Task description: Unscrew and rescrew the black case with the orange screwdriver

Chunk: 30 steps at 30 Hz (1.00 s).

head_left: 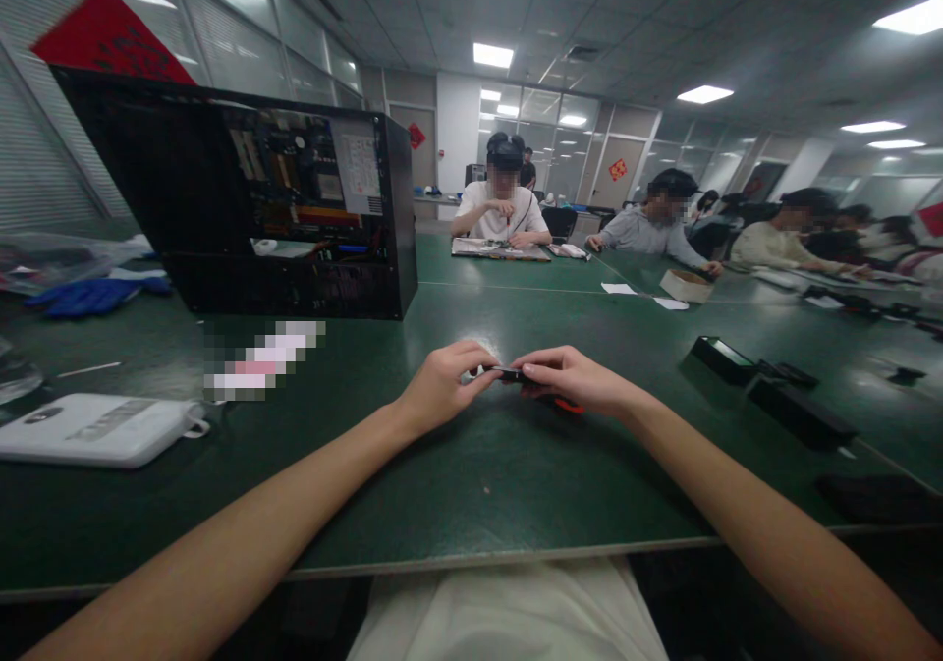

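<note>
Above the green table, my left hand (446,384) and my right hand (579,378) meet, both with fingers pinched together. Between the fingertips is a small, thin dark piece (508,374); its kind is too small to make out. Each hand grips one end of it. A white bit shows by the left thumb. Below my right palm an orange-red part (569,406) peeks out with something dark; whether the hand holds it or it lies on the table, I cannot tell.
An open black computer case (295,288) stands at the left. Nearer are a white phone-like device (110,430), blue gloves (88,295) and a blurred card. At the right lie black boxes (800,411). Several people, one in a white shirt (478,199), sit across the table.
</note>
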{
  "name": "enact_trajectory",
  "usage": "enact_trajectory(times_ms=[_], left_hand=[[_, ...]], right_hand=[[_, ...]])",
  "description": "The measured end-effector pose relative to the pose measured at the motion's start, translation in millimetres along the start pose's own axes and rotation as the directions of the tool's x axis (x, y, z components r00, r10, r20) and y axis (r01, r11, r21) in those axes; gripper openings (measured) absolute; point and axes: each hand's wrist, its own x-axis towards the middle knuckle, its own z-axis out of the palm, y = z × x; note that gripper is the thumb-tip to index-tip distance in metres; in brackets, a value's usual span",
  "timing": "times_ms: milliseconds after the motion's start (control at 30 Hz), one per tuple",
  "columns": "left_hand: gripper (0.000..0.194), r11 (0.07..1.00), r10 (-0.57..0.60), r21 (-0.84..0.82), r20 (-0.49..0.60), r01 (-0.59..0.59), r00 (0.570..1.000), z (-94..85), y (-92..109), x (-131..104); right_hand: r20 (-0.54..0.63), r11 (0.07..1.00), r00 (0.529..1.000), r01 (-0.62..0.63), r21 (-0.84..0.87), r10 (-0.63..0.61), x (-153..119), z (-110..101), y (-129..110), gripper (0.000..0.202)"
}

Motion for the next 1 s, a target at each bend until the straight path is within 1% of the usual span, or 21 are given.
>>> enact_trajectory(times_ms=[67, 100, 133, 167, 200, 233, 267, 300, 367, 400, 433, 467, 500, 533, 567, 700, 833, 1000], left_hand=[[0.009, 1.000, -0.004, 0.002, -0.003, 0.004, 1.000, -0.8, 2.0, -0.7], [0.013, 1.000, -0.012, 0.007, -0.010, 0.012, 1.000, -1.4, 2.6, -1.1], [0.017, 1.000, -0.021, 0.013, -0.019, 0.022, 1.000, -2.4, 2.8, -1.6], [0.020, 0.999, -0.032, 0.019, -0.027, 0.033, 0.999, -3.5, 2.6, -2.1], [0.022, 0.999, -0.043, 0.024, -0.034, 0.044, 0.998, -4.7, 1.9, -2.7], [0.021, 0.998, -0.052, 0.029, -0.038, 0.053, 0.998, -6.0, 0.9, -3.2], [0.020, 0.998, -0.060, 0.033, -0.041, 0.061, 0.997, -7.0, -0.4, -3.6], [0.019, 0.997, -0.065, 0.036, -0.041, 0.067, 0.997, -7.7, -1.7, -4.0], [0.017, 0.997, -0.069, 0.041, -0.029, 0.070, 0.997, -7.6, -4.1, -4.5], [0.015, 0.997, -0.068, 0.042, -0.018, 0.068, 0.998, -6.8, -5.1, -4.7], [0.014, 0.997, -0.065, 0.042, -0.006, 0.065, 0.998, -5.6, -5.7, -4.9], [0.014, 0.997, -0.062, 0.042, 0.007, 0.062, 0.998, -4.3, -6.1, -5.2], [0.014, 0.997, -0.060, 0.041, 0.017, 0.059, 0.998, -3.0, -6.3, -5.4], [0.014, 0.998, -0.058, 0.041, 0.025, 0.057, 0.998, -1.8, -6.2, -5.7], [0.015, 0.998, -0.057, 0.041, 0.031, 0.056, 0.998, -1.1, -6.0, -5.8], [0.016, 0.997, -0.067, 0.046, 0.026, 0.065, 0.997, -2.2, -4.8, -5.5], [0.017, 0.996, -0.078, 0.049, 0.019, 0.077, 0.997, -4.8, -4.7, -4.4], [0.018, 0.996, -0.077, 0.052, 0.026, 0.076, 0.997, -4.3, -4.9, -4.9]], right_hand=[[-0.027, 0.993, 1.000, -0.005, -0.118, 0.002, -0.1, -4.5, -3.2, 0.052], [-0.067, 0.982, 0.998, -0.014, -0.189, 0.001, -0.4, -12.0, -4.7, 0.048], [-0.132, 0.963, 0.991, -0.032, -0.266, -0.003, -1.6, -23.7, -6.1, 0.043], [-0.219, 0.937, 0.976, -0.066, -0.343, -0.011, -4.3, -39.6, -7.0, 0.037], [-0.330, 0.902, 0.944, -0.122, -0.414, -0.024, -9.1, -59.2, -7.3, 0.032], [-0.455, 0.860, 0.890, -0.205, -0.467, -0.035, -16.5, -81.4, -6.6, 0.030], [-0.579, 0.811, 0.815, -0.311, -0.495, -0.040, -26.4, -105.0, -5.0, 0.030], [-0.685, 0.758, 0.727, -0.426, -0.494, -0.038, -38.7, -128.6, -2.2, 0.034], [-0.851, 0.643, 0.524, -0.643, -0.416, -0.027, -67.8, -170.4, 6.9, 0.036], [-0.900, 0.588, 0.436, -0.724, -0.362, -0.018, -82.5, -187.1, 13.1, 0.035], [-0.932, 0.534, 0.363, -0.787, -0.309, -0.003, -96.0, -200.5, 20.2, 0.034], [-0.950, 0.486, 0.311, -0.834, -0.264, 0.018, -107.3, -210.6, 28.0, 0.034], [-0.959, 0.443, 0.279, -0.866, -0.232, 0.043, -116.0, -218.1, 36.0, 0.034], [-0.962, 0.409, 0.266, -0.887, -0.217, 0.068, -121.9, -223.3, 44.0, 0.033], [-0.960, 0.382, 0.266, -0.899, -0.213, 0.091, -125.2, -226.9, 51.6, 0.034], [-0.946, 0.327, 0.293, -0.915, -0.236, 0.137, -123.6, -235.2, 73.9, 0.035], [-0.945, 0.304, 0.302, -0.919, -0.253, 0.126, -121.9, -242.3, 84.8, 0.033], [-0.948, 0.296, 0.308, -0.915, -0.274, 0.074, -124.9, -247.7, 90.9, 0.033]])
